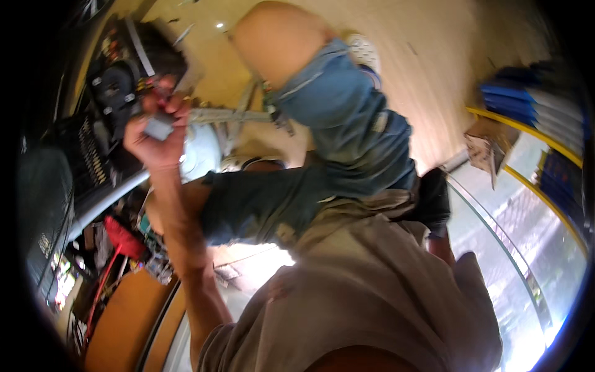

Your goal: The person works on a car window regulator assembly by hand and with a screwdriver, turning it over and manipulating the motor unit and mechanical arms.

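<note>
My left hand (152,139) is raised at the left, palm up, with its fingers curled round a small grey block-like piece (159,126). Something reddish shows by the fingertips, too blurred to name. Just beyond the hand lies a dark case or machine part with a round black disc (118,85). A bit of my right forearm (441,248) shows beside my shirt, next to a black object (434,195); the right hand itself is hidden.
My bent legs in blue jeans (353,124) fill the middle. At the left lie a red object (124,237), cluttered parts and an orange-brown panel (124,316). Yellow-edged shelves (527,127) hold blue stacks (508,102) and a cardboard box (486,142), near a glass pane (496,254).
</note>
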Demonstrator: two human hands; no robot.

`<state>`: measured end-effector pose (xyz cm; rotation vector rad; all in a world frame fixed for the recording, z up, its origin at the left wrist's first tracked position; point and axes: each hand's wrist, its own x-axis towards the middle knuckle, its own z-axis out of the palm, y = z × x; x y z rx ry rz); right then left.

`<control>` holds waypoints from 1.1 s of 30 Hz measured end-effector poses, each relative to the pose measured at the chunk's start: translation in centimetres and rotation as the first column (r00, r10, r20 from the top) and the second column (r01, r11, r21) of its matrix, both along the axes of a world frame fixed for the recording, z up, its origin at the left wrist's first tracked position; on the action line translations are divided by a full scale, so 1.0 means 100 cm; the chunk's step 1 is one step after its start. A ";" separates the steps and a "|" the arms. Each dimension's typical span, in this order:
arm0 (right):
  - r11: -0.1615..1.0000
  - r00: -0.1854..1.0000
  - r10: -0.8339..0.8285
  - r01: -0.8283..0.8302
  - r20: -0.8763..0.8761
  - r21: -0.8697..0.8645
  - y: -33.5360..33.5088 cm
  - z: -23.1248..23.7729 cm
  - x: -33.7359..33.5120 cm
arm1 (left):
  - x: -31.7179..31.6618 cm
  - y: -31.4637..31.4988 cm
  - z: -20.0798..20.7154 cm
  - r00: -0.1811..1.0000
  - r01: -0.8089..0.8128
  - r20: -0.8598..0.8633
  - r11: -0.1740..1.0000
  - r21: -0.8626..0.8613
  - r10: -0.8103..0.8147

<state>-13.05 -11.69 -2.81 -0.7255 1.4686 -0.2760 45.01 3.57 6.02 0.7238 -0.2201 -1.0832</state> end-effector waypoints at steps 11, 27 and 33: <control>0.997 0.983 0.005 -0.020 0.185 0.076 -0.013 0.041 0.036 | -0.006 0.061 -0.032 0.956 -0.207 -0.152 0.942 0.263 0.252; 0.975 0.922 -0.116 0.035 0.369 0.218 -0.027 0.117 0.075 | -0.019 0.056 -0.029 0.946 -0.244 -0.139 0.924 0.295 0.294; 0.962 0.966 -0.156 0.101 0.207 0.254 -0.037 0.132 0.131 | -0.023 0.067 -0.024 0.950 -0.274 -0.079 0.927 0.255 0.303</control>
